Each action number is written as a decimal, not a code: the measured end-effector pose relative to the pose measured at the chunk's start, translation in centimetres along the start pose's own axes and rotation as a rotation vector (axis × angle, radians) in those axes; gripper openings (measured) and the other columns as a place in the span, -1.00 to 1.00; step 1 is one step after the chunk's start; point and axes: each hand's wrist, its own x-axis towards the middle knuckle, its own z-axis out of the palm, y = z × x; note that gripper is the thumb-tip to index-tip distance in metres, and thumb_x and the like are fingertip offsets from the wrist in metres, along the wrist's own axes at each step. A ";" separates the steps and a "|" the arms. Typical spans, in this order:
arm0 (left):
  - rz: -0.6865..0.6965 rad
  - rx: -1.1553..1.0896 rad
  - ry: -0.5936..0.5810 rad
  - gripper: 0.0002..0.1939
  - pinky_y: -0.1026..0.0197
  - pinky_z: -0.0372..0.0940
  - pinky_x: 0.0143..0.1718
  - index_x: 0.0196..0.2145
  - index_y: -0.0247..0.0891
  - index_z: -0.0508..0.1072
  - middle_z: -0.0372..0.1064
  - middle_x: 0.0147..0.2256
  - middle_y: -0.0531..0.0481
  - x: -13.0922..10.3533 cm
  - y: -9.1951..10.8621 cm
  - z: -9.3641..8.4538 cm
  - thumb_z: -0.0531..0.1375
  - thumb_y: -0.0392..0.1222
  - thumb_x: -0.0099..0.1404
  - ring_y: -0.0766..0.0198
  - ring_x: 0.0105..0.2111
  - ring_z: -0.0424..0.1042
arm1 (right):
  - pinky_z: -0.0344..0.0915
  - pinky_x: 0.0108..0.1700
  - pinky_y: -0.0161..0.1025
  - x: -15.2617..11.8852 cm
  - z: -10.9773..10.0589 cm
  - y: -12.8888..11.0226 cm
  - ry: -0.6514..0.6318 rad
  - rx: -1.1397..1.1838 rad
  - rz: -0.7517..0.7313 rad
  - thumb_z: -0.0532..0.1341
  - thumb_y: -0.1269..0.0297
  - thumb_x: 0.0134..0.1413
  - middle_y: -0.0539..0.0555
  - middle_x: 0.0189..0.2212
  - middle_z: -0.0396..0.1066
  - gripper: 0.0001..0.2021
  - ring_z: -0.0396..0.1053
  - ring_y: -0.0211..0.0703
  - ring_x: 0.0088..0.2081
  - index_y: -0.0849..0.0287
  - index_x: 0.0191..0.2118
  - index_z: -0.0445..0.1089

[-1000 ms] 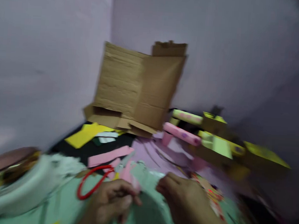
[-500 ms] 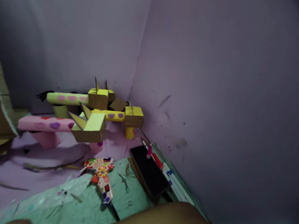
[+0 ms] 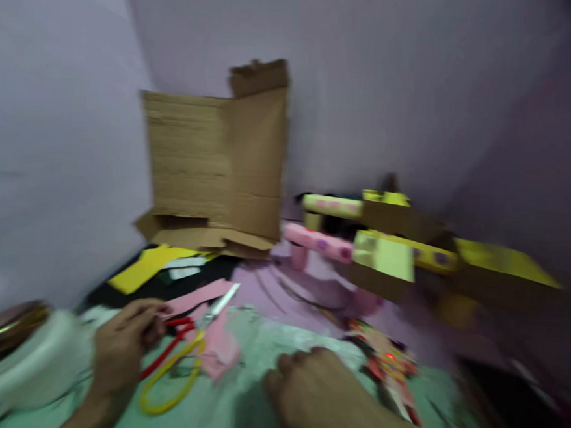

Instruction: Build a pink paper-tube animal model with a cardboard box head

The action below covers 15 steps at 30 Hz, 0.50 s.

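Note:
My left hand (image 3: 122,343) is at the left with fingers curled, its fingertips beside a pink paper strip (image 3: 201,296) and the scissors (image 3: 171,398); what it holds, if anything, is hidden. The scissors have one red and one yellow handle, and their blades point away over pink paper. My right hand (image 3: 306,382) is palm down over the green surface (image 3: 257,333), its fingers curled under and blurred; whatever is beneath them does not show. Right of that hand lies a flower-patterned glue gun (image 3: 392,365) with a small red light.
Giraffe-like paper animals with a pink body (image 3: 320,242), a pale green body (image 3: 332,206) and a yellow body (image 3: 434,257) stand at the back right. An opened cardboard box (image 3: 186,155) leans behind yellow paper (image 3: 139,269). A white container (image 3: 35,359) sits at left, a dark phone (image 3: 507,399) at right.
My view has swung left, bringing the box, scissors and white container into sight. Both hands now show; earlier only an arm crossed the bottom edge.

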 end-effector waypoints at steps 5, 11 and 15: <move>-0.268 0.070 0.348 -0.80 0.27 0.25 -0.57 -0.33 -0.26 0.39 0.31 -0.51 0.03 -1.5 0.5 -6.0 -0.03 -0.25 0.31 0.33 -0.55 0.30 | 0.13 -0.57 -0.26 2.7 -4.9 2.6 -0.045 -0.088 0.077 0.21 0.58 -0.19 0.08 -0.50 0.53 -0.78 0.46 -0.09 -0.52 0.11 -0.41 0.45; 0.311 0.173 0.014 -0.83 0.24 0.12 -0.58 -0.55 -0.28 0.30 0.27 -0.62 0.02 -2.7 3.2 -2.4 0.02 -0.40 0.14 0.33 -0.60 0.26 | 0.20 -0.43 -0.26 8.0 -5.2 3.1 -0.026 -0.014 0.201 0.11 0.57 -0.09 0.13 -0.42 0.51 -0.75 0.46 -0.07 -0.38 0.14 -0.38 0.46; 0.604 0.251 0.055 -0.67 0.26 -0.03 -0.70 -0.63 -0.26 0.28 0.23 -0.71 0.07 -3.9 2.1 -1.1 -0.02 -0.32 0.27 0.39 -0.69 0.19 | 0.25 -0.28 -0.26 13.6 -5.5 2.4 0.024 0.171 0.070 0.08 0.56 -0.02 0.10 -0.29 0.50 -0.71 0.44 -0.10 -0.25 0.12 -0.28 0.47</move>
